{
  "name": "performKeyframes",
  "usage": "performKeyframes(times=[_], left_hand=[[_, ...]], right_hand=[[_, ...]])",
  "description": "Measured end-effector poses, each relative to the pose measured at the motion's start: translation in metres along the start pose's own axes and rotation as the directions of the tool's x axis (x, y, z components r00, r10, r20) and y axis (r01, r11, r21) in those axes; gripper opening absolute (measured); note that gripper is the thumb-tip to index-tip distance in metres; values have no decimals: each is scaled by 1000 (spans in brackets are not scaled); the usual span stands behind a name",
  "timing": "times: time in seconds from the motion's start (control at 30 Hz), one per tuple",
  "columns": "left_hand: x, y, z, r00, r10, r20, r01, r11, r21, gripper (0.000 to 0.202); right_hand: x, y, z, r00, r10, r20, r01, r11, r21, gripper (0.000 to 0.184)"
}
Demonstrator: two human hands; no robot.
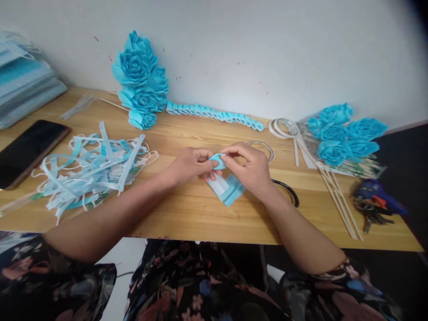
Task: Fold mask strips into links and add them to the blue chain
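Note:
Between my two hands, above the middle of the wooden table, is a small folded piece of blue mask fabric [217, 159]. My left hand [192, 166] pinches its left side with thumb and fingers. At its right edge, my right hand [249, 166] grips it between thumb and forefinger. Below the fingers lie more flat pieces of blue and white mask fabric [234, 191], partly covered by my hands; I cannot tell whether they join the folded piece. A roll of tape [271, 154] lies just behind my right hand.
Cut mask strips and ear loops [96, 171] lie left, beside a phone [30, 149]. Blue fabric roses [138, 76] and a row of folded pieces [214, 113] line the wall. Rightward are more roses [347, 131], wooden sticks [337, 200], a blue glue gun [377, 196] and keys [371, 216].

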State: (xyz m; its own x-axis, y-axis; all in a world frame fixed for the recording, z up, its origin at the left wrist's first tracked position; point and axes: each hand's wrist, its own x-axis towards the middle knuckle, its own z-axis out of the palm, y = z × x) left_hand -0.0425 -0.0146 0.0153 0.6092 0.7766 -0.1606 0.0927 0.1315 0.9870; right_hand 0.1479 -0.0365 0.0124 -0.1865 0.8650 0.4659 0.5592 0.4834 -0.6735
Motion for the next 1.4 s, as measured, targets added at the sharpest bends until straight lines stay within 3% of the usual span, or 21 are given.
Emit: performKeyframes(times=[0.27, 0.7, 1.03, 1.1, 1.2, 1.3, 1.4], left_hand=[[1, -2, -4, 1000, -10, -1, 10, 998, -68, 17], [2, -9, -4, 999, -29, -26, 23, 977, -214, 22], [4, -13, -5, 999, 16, -41, -24, 979, -201, 30], [4, -12, -5, 998, 22, -52, -31, 981, -191, 27], [4, -10, -4, 996, 32, -87, -46, 984, -172, 23], [3, -9, -4, 993, 36, -113, -52, 989, -141, 22], [3, -8, -5, 993, 38, -116, -50, 994, -100, 22]], right_hand=[[3, 7, -6, 973, -214, 91, 225, 965, -134, 26], [3, 14, -6, 956, -249, 154, 273, 947, -167, 33], [3, 14, -4, 949, -293, 118, 310, 937, -165, 34], [2, 12, -3, 965, -249, 87, 257, 960, -109, 33], [0, 10, -3, 998, -37, 41, 35, 997, 68, 31], [0, 9, -2, 982, 167, 85, -184, 944, 274, 31], [1, 9, -1, 960, 231, 160, -276, 880, 387, 31]])
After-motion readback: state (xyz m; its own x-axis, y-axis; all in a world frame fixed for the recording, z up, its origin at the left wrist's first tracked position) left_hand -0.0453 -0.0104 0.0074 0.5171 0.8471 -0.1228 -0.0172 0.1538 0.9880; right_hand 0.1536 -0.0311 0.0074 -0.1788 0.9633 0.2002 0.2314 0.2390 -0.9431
